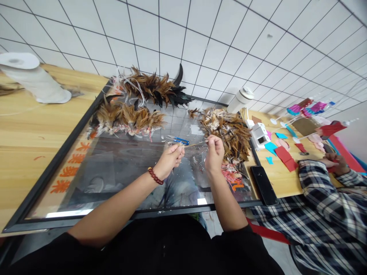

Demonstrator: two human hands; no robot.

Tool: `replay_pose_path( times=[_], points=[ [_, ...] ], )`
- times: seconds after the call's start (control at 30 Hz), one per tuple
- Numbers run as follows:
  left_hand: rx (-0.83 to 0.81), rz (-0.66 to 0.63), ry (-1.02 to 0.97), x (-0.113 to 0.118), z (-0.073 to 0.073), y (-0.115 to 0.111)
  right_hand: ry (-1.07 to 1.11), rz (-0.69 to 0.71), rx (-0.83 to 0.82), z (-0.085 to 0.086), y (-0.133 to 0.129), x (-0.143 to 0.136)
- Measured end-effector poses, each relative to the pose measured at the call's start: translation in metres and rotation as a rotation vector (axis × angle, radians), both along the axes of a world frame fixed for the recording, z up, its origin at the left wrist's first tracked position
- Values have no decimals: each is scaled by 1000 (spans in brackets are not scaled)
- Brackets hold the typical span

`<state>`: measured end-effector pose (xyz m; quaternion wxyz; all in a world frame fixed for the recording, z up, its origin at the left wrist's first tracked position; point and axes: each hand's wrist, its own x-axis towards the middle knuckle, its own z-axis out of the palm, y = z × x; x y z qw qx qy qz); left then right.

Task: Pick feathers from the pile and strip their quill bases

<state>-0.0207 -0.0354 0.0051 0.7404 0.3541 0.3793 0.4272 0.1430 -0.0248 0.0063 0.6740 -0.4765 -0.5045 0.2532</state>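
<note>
My left hand (168, 161), with a beaded bracelet on its wrist, is closed in a pinch above a dark glassy framed panel (114, 168). Between it and my right hand (215, 153) runs a thin brown feather (195, 144). The right fingertips are also pinched, at the feather's other end. Just beyond the left fingers lies a pair of blue thread snips (181, 141). A heap of brown feathers (236, 133) sits beside my right hand, with pink-red scraps (231, 176) nearer me. Small pale bits of fluff are scattered on the glass.
Feather bunches (129, 116) and a darker feather garland (157, 88) lie at the back left. A white ribbon roll (34, 78) stands far left. On the right are a phone (263, 185), a white bottle (241, 98), coloured scraps (286, 156) and a co-worker's checked sleeve (318, 175).
</note>
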Motion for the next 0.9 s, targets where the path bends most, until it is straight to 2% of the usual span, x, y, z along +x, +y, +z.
replay_pose_path(
  times=[0.03, 0.1, 0.17, 0.23, 0.33, 0.5, 0.63, 0.77, 0.9],
  points=[
    [-28, 42, -6, 0, -1, 1, 37, 22, 4, 1, 1, 3],
    [-64, 114, -7, -1, -2, 4, 24, 175, -8, 6, -1, 8],
    [-65, 156, 17, 0, -3, 4, -117, 364, -39, 10, -4, 7],
    [-40, 156, 51, 2, -3, 3, -293, 438, -51, 12, -9, 1],
    [4, 104, 74, 4, -4, 0, -447, 336, -21, 10, -13, -12],
    [30, 24, 84, 6, -4, -3, -538, 225, -14, 3, -13, -20],
    [47, 5, 93, 5, -3, -3, -412, 200, -103, -3, -9, -16],
    [66, 7, 87, 5, -3, -3, -173, 324, -255, -7, -7, -12],
    [95, 14, 83, 6, -4, -3, -148, 352, -196, -4, -8, -13]
  ],
)
